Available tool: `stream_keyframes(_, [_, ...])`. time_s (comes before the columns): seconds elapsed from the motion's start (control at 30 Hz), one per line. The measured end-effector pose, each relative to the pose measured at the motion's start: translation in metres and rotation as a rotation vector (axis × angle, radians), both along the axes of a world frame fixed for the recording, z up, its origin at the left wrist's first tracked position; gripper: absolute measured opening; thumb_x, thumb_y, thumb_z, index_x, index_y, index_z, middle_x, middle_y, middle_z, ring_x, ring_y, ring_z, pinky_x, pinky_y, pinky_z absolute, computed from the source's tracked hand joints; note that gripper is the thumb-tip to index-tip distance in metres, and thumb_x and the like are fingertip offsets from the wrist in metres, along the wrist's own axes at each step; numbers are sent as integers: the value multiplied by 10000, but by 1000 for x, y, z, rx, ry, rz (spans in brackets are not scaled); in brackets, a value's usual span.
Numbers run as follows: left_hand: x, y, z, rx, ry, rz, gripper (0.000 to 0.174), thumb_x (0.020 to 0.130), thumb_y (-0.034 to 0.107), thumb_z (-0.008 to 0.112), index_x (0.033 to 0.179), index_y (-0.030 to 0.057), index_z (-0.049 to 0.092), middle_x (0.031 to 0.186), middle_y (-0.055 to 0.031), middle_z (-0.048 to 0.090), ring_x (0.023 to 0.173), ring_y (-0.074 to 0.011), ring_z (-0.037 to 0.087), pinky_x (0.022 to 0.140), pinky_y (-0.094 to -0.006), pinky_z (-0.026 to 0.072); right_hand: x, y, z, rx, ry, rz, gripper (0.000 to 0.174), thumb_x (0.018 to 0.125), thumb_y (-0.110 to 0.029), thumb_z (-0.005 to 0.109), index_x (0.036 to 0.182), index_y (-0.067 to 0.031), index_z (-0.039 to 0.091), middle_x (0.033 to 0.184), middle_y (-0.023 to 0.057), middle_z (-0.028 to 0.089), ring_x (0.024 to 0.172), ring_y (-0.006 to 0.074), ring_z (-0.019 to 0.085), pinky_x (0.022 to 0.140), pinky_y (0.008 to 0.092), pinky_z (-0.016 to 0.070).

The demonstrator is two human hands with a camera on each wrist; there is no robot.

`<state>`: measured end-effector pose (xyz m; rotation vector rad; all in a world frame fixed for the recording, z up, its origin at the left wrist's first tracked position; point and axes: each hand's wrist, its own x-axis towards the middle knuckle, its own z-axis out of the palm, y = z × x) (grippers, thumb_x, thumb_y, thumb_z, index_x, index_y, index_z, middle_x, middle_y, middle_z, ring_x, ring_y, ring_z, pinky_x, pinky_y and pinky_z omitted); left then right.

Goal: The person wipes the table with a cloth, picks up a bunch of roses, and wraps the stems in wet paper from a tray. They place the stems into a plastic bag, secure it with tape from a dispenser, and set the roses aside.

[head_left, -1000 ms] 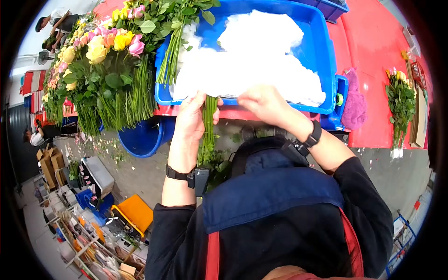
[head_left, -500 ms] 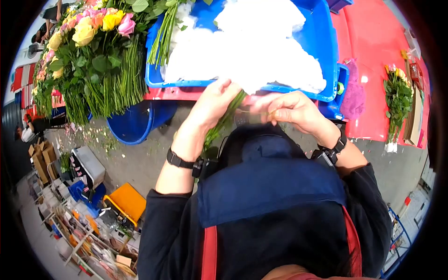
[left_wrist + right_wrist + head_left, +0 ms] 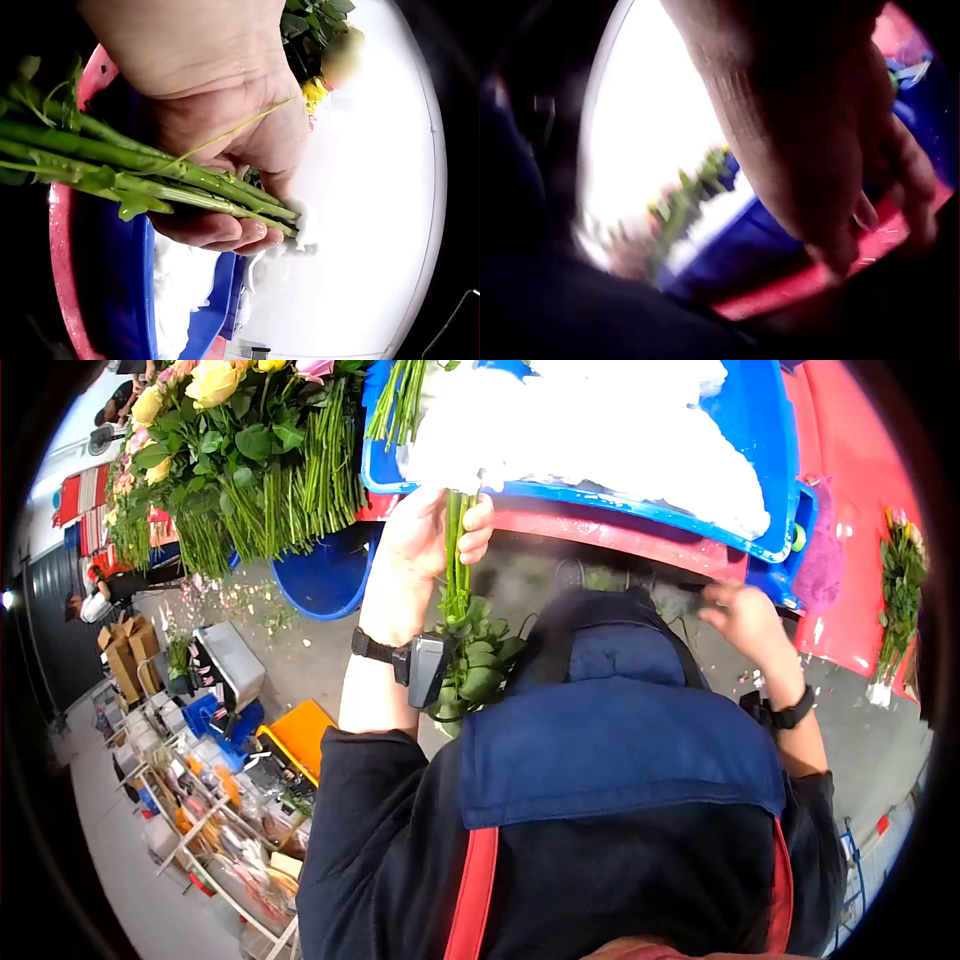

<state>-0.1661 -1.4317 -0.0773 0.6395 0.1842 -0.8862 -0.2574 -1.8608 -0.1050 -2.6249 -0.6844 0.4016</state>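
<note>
The left hand (image 3: 420, 532) grips a small bundle of green stems (image 3: 457, 560), its leaves hanging down beside the forearm. In the left wrist view the fingers of the left hand (image 3: 225, 142) curl under the stems (image 3: 187, 180), and a wet-looking white wad (image 3: 301, 225) covers their cut ends. The right hand (image 3: 745, 622) is away to the right, below the tray's corner, with fingers loosely bent and nothing visible in them. White fluffy material (image 3: 590, 440) fills much of the blue tray (image 3: 640, 508).
Many rose bunches (image 3: 250, 450) lie at the left of the red table (image 3: 620, 532), above a blue bucket (image 3: 325, 580). Some stems (image 3: 402, 400) rest over the tray's left edge. A purple cloth (image 3: 822, 550) and another bouquet (image 3: 900, 590) are at the right.
The right hand has moved away from the stems to the right. The left hand still holds the bundle, now more upright, with white material at its ends. The head view has shifted.
</note>
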Motion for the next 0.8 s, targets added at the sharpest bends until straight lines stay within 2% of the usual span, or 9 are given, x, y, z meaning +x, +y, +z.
stream_keyframes(0.07, [-4, 3, 1, -34, -21, 55, 470, 963, 486, 434, 1099, 51, 544, 731, -63, 515, 534, -179, 471, 488, -308, 410, 23, 37, 47, 331, 507, -596, 149, 829, -130, 679, 906, -4, 696, 764, 94, 660, 697, 136, 615, 646, 294, 486])
stream_keyframes(0.1, [-4, 2, 1, -54, -36, 69, 468, 960, 476, 444, 1115, 46, 546, 744, -69, 520, 532, -184, 474, 484, -310, 409, 32, 42, 48, 391, 189, -412, 152, 849, -136, 680, 907, 4, 691, 724, 59, 632, 656, 97, 561, 617, 262, 458])
stream_keyframes(0.17, [2, 1, -2, -103, -83, 90, 462, 954, 445, 469, 1142, 34, 562, 865, -105, 559, 515, -195, 485, 462, -315, 402, 54, 63, 60, 442, 269, -508, 154, 848, -138, 677, 889, 10, 684, 719, 75, 657, 632, 116, 579, 610, 273, 467])
stream_keyframes(0.3, [8, 1, -7, -196, -100, 62, 442, 948, 401, 478, 1142, 23, 597, 1083, -189, 651, 479, -228, 487, 445, -356, 404, 73, 102, 40, 624, 103, -345, 176, 851, -158, 656, 889, 12, 680, 751, 100, 684, 679, 140, 629, 636, 290, 489])
stream_keyframes(0.4, [7, 0, -7, -114, -157, 103, 442, 949, 400, 478, 1144, 21, 594, 1082, -190, 658, 485, -253, 504, 453, -391, 420, 79, 127, 40, 641, 129, -309, 194, 856, -178, 631, 898, 5, 682, 770, 123, 686, 698, 178, 652, 657, 315, 501])
stream_keyframes(0.53, [3, -12, -2, -118, -204, 216, 382, 948, 363, 473, 1117, 46, 604, 952, -144, 638, 764, -317, 580, 740, -490, 477, 75, 161, 30, 780, 268, -145, 213, 819, -193, 634, 880, 2, 691, 741, 160, 659, 678, 296, 642, 676, 357, 508])
stream_keyframes(0.57, [3, -12, -1, -86, -198, 242, 366, 936, 353, 482, 1112, 58, 607, 912, -119, 623, 840, -315, 545, 829, -521, 440, 73, 170, 26, 753, 331, -70, 194, 821, -177, 658, 892, 0, 693, 771, 153, 665, 706, 264, 646, 678, 338, 507])
stream_keyframes(0.73, [14, -6, -5, -97, -280, 174, 390, 923, 369, 525, 1177, 91, 629, 834, -7, 490, 786, -183, 431, 792, -382, 400, 70, 212, 4, 795, 438, 65, 280, 809, -240, 687, 942, 6, 692, 818, 187, 677, 735, 286, 668, 686, 360, 515])
stream_keyframes(0.8, [19, -1, -5, -154, -244, 140, 401, 925, 368, 523, 1203, 91, 609, 823, -2, 469, 741, -160, 411, 714, -328, 381, 71, 226, 10, 815, 504, 21, 247, 779, -252, 678, 826, -12, 711, 735, 190, 653, 695, 313, 654, 659, 399, 503])
